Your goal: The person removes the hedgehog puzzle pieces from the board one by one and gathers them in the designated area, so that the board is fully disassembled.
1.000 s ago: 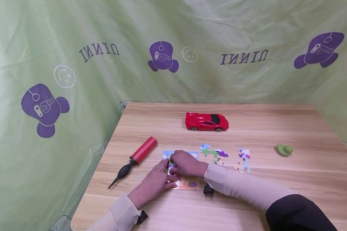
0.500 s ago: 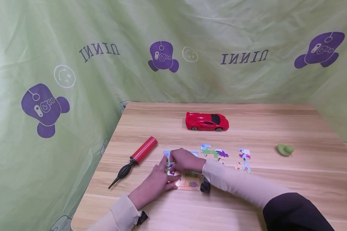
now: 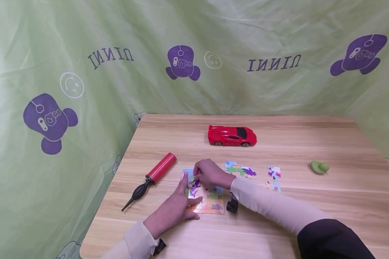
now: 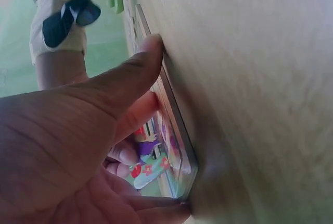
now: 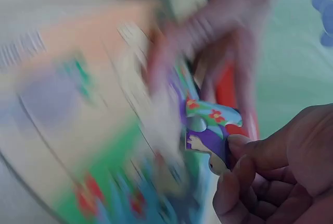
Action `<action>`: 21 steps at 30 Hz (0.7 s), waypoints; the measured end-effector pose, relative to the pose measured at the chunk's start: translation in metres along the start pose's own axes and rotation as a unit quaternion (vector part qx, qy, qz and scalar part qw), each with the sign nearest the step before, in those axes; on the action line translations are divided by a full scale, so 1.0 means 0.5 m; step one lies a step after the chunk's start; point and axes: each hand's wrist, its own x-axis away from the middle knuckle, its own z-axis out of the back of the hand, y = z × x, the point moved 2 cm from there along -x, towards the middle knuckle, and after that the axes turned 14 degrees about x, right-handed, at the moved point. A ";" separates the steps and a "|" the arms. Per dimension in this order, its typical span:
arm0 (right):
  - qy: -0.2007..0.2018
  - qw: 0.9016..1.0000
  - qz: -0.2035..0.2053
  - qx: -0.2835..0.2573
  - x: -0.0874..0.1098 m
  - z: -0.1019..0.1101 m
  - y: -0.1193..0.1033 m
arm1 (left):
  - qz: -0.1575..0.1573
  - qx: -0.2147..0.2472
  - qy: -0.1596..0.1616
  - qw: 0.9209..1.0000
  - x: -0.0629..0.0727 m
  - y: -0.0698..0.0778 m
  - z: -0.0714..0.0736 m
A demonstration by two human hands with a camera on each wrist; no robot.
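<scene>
A jigsaw puzzle board [image 3: 215,207] with a colourful picture lies on the table in the head view. My left hand [image 3: 169,208] rests along its left side, fingers spread; the left wrist view has the thumb [image 4: 152,47] at the board's front edge and another fingertip at a corner. Over the board, my right hand [image 3: 210,173] pinches a puzzle piece [image 5: 210,127] between thumb and fingers. Purple and green with red flowers, that piece stands tilted above the picture. Several loose puzzle pieces [image 3: 248,171] lie right of the board, some partly behind the right sleeve.
A red toy car [image 3: 230,136] stands farther back on the wooden table [image 3: 288,136]. To the left lies a red and black hand pump [image 3: 161,169]. A small green object [image 3: 319,167] sits at the right. Green printed cloth [image 3: 142,86] hangs behind.
My right hand has risen slightly away from the board, bringing the pinched puzzle piece and more of the picture into sight. The left hand's thumb has slid a little toward the front edge.
</scene>
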 end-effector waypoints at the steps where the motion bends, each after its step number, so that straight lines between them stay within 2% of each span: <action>1: 0.005 1.000 -0.007 -0.002 0.000 0.010 0.006 | 0.000 -0.002 -0.001 1.000 0.001 0.001 0.000; 6: 0.017 1.000 -0.017 0.015 0.009 0.061 0.056 | 0.008 0.007 -0.008 1.000 -0.001 0.002 -0.004; 10: 0.009 0.999 -0.021 0.023 0.046 0.088 0.108 | 0.022 0.002 -0.009 1.000 -0.005 0.000 -0.006; 16: -0.024 0.998 -0.043 0.032 0.111 0.089 0.171 | 0.017 -0.055 0.016 0.998 -0.003 -0.008 -0.002; 21: -0.042 0.998 -0.042 0.026 0.130 0.075 0.189 | 0.010 -0.083 0.026 0.996 -0.003 -0.012 0.001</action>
